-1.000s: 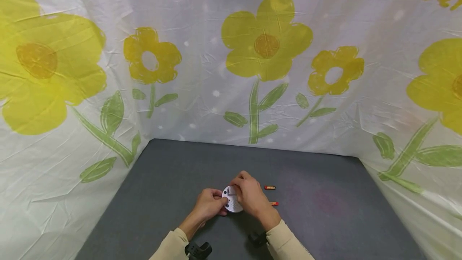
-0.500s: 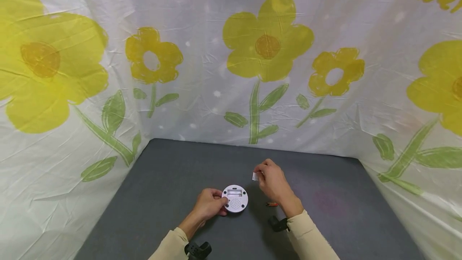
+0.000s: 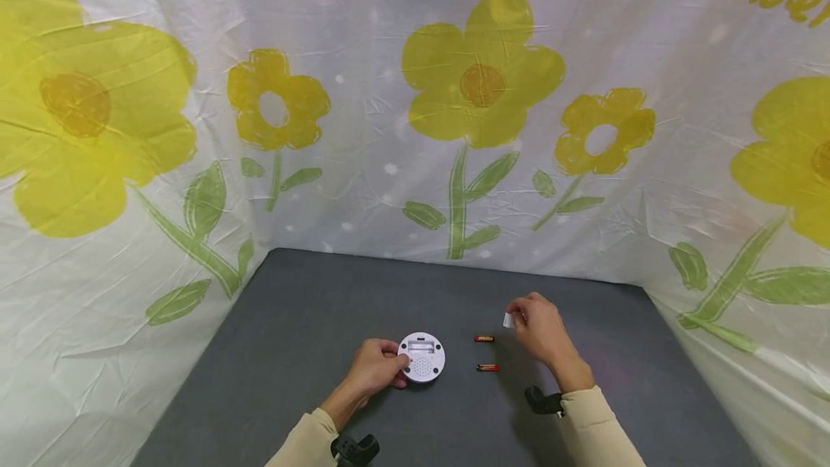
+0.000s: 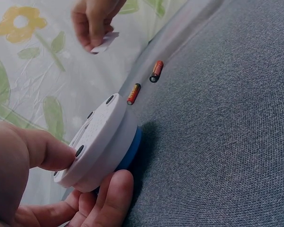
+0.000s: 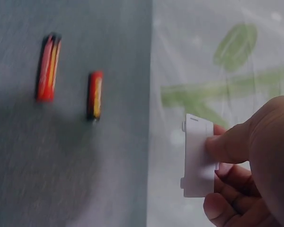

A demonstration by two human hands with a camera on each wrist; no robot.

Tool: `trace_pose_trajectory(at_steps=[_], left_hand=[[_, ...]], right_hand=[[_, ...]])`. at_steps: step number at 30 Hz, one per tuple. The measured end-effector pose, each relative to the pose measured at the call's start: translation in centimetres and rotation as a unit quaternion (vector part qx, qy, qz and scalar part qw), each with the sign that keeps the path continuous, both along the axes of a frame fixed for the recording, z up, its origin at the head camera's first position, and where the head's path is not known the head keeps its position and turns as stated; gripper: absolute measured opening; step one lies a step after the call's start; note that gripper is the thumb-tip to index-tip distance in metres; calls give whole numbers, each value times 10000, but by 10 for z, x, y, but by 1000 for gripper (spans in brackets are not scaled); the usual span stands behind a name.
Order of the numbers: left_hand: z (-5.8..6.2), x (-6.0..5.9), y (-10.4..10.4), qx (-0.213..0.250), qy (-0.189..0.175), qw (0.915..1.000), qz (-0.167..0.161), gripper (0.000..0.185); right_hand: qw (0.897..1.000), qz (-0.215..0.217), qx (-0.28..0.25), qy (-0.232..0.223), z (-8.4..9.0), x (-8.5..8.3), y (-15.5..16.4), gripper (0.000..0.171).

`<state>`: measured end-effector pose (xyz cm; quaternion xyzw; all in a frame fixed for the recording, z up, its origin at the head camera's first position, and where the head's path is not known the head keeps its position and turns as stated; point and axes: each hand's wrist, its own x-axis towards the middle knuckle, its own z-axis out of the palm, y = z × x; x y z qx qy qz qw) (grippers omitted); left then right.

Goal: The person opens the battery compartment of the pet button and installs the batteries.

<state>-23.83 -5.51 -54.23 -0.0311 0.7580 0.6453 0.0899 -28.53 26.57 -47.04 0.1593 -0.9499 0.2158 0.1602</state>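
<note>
Left hand: the left hand [image 3: 375, 370] grips the round white device [image 3: 422, 357] at its 9 o'clock edge, thumb on the upturned back, fingers curled under the rim; the wrist view shows it tipped up off the mat.
Round white device: lies near the front middle of the grey mat [image 3: 292, 330], back face up, with an open battery bay at 12 o'clock, a speaker grille below it and a blue band [image 4: 131, 149] under the white shell.
Right hand: the right hand [image 3: 541, 330] hovers over the mat at about 3 o'clock from the device, well apart from it, pinching the white battery cover [image 3: 509, 320] between thumb and fingers.
Battery cover: a small flat rectangle with tabs on its edge, held clear of the mat.
Batteries: two red-and-yellow batteries [image 3: 483, 339] and [image 3: 488, 367] lie on the mat between the device and the right hand, touching neither.
Backdrop: a white sheet with yellow flowers [image 3: 480, 70] walls in the mat at 9, 12 and 3 o'clock.
</note>
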Motion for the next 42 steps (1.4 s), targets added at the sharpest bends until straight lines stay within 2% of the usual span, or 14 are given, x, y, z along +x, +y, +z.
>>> trace_pose_trajectory(at_steps=[10,17,20,31,42], left_hand=[[2,1,0,11,27,10000,37,28],[2,1,0,-37,2,10000,46,28],[2,1,-1,-48,-15,10000,56,28],[-1,1,0,2,-43,10000,25,30],[-2,0,0,9,-50,10000,39,30]], right_hand=[[9994,-125,275,-142,-19,3,39,15],[9941,-396,276,-973,-32,7,56,13],[9921,-427,299,-1143,-37,9,61,12],[9924,-577,434,-995,-55,11,66,11],[9950,-623,453,-638,-59,15,63,10]])
